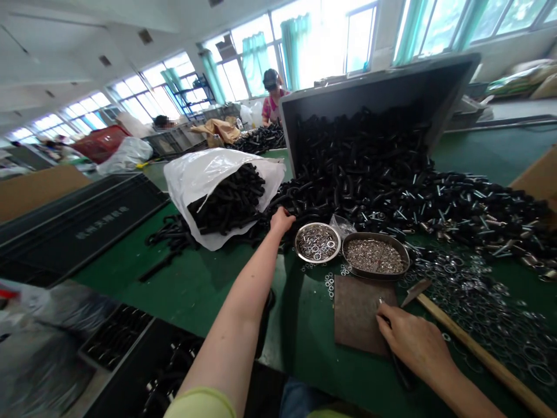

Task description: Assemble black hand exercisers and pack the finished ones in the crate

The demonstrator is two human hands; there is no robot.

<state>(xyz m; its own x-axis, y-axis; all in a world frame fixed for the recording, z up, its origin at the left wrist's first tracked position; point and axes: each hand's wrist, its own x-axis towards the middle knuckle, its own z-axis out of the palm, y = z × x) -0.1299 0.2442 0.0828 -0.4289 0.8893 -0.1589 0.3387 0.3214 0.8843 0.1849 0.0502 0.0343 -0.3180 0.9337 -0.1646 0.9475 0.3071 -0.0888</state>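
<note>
My left hand [282,221] is stretched forward to the near edge of a heap of black curved parts [343,186]. Its fingers are curled together, and what they may hold is hidden. Over a brown metal plate [359,316], my right hand [411,337] is closed on a black rod-shaped part [401,371] that runs beneath the palm. A small shiny tip [381,301] shows at its fingertips. Between the hands stand a round steel bowl [318,261] of rings and small metal pieces and an oval tin [376,276] of tiny metal pieces.
A wooden-handled hammer [474,345] lies right of the plate, beside scattered metal rings [483,307]. A tipped grey crate [378,87] and a white sack [187,174] spill black parts. Dark crates [78,223] stand left. A co-worker [272,98] sits behind.
</note>
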